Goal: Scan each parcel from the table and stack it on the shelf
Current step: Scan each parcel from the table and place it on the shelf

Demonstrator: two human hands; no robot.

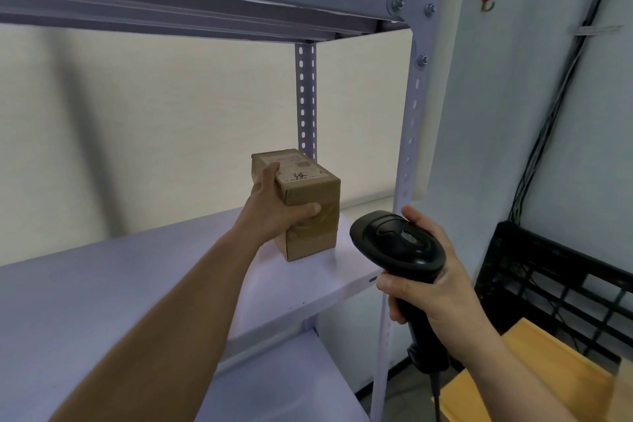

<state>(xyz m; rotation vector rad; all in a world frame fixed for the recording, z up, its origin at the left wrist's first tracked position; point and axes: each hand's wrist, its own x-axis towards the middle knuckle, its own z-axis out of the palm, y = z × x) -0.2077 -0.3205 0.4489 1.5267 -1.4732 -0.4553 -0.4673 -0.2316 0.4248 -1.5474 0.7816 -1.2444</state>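
While the parcel is being placed: the left hand (274, 212) is gripping the parcel (308, 202) from its left side, with the thumb lying across the near face and the fingers curling over the top edge.
Parcel position: it is standing upright and appears to be resting on the middle shelf (137, 284), towards the far right corner, near the rear post.
Reason for grip: the side hold is judged to be keeping the base free for setting down and the label facing up.
Right hand (435, 291): its fingers are wrapping closed round the handle of the scanner (397, 243).
Reason for scanner position: it is hanging near and to the right of the parcel, apart from it, apparently being kept ready for the next scan.
Count, parcels: one is showing; no other is lying on the shelf.
Count, scanners: one.
Count, shelf levels: three are showing.
Count, crates: one black crate (555, 284) is standing at the right.
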